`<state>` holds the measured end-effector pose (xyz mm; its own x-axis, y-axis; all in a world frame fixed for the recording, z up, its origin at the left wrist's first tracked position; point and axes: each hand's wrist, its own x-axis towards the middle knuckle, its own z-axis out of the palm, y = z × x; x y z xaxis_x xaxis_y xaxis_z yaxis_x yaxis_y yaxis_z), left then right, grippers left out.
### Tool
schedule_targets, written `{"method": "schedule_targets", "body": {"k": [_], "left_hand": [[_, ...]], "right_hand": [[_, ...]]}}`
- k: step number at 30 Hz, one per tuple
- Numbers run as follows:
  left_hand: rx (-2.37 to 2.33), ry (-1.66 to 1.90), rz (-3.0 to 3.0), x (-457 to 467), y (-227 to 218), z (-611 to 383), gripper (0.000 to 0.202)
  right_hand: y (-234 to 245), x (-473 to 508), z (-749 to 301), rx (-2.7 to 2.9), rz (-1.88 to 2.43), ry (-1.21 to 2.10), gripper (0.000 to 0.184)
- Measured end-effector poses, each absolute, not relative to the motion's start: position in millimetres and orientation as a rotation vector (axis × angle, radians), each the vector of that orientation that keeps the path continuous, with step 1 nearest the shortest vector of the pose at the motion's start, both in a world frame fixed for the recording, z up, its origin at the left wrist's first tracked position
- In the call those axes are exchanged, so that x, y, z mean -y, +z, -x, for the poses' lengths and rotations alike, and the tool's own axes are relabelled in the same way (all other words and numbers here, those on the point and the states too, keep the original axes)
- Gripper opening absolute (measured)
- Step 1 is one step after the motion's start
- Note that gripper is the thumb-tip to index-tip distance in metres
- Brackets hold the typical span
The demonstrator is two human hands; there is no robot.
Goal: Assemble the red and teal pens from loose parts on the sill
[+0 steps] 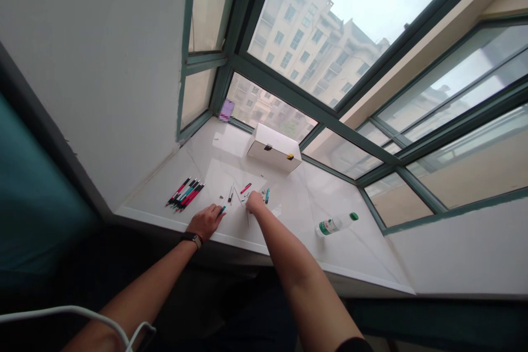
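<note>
My left hand [205,221], with a dark band at the wrist, is closed on a short teal pen barrel [221,210] near the sill's front edge. To its right, my right hand [255,202] points down among small pen parts, fingers drawn together; whatever is between them is hidden. Around it lie a red pen barrel [246,188], a blue pen barrel [267,196], a grey-and-clear pen piece [230,194] and thin dark sticks like refills [238,197]. Several tiny pieces are too small to name. A row of pens [185,194], red, black and blue, lies left of my left hand.
A white box [275,148] with black and yellow clips stands against the window at the back. On the right, a clear bottle with a green cap [336,224] lies or leans on the white sill [297,220]. A purple packet [226,110] is in the far left corner. A white cable [82,311] crosses the lower left.
</note>
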<state>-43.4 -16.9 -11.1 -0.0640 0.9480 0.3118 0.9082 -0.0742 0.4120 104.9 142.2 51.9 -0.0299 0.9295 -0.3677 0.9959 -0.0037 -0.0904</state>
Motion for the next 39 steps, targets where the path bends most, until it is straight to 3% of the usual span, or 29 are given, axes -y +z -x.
{"method": "schedule_targets", "body": {"k": [9, 16, 21, 27, 35, 39], "left_hand": [[-2.067, 0.861, -2.068, 17, -10, 43, 0.034], [-2.035, 0.902, -2.024, 16, -11, 43, 0.035], [-2.057, 0.869, -2.036, 16, -11, 42, 0.035], [-2.064, 0.871, -2.043, 15, -13, 42, 0.035], [-2.050, 0.894, -2.029, 15, -13, 42, 0.033], [-2.055, 0.879, -2.019, 15, -12, 42, 0.033]], "right_hand": [[58, -132, -105, -2.103, -2.096, -0.590, 0.037], [77, -101, -103, -2.438, -1.951, -0.767, 0.023], [92, -70, -97, -2.934, -1.876, -1.241, 0.022], [97, -56, -86, -3.039, -1.867, -1.698, 0.022], [96, -55, -76, -3.054, -1.910, -1.716, 0.019], [97, -55, -77, -3.084, -1.917, -1.558, 0.019]]}}
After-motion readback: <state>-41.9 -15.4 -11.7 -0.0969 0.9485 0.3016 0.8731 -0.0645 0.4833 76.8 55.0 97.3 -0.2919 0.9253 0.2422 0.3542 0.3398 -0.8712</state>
